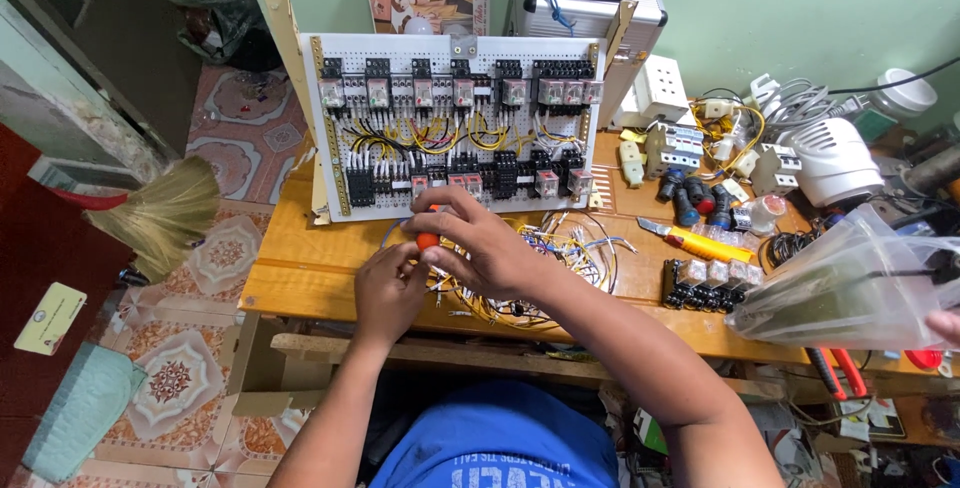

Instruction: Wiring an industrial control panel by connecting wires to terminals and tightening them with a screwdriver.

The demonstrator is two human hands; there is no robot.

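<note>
A white perforated panel (455, 48) stands tilted on the wooden table (300, 268), carrying rows of relays and yellow and black wiring. Just below its lower edge, my right hand (475, 243) is closed on a small tool with an orange handle (427, 240). My left hand (390, 288) sits right beside it, fingers curled and touching the same tool or a wire; which one is hidden. A tangle of loose yellow, white and blue wires (560, 248) lies on the table under my right forearm.
Right of the panel lie a yellow utility knife (695, 240), a row of relay blocks (710, 283), push buttons, breakers and a white socket block (660, 88). A clear plastic bag (850, 288) juts in at right. A straw broom (160, 213) lies left, a metal case behind.
</note>
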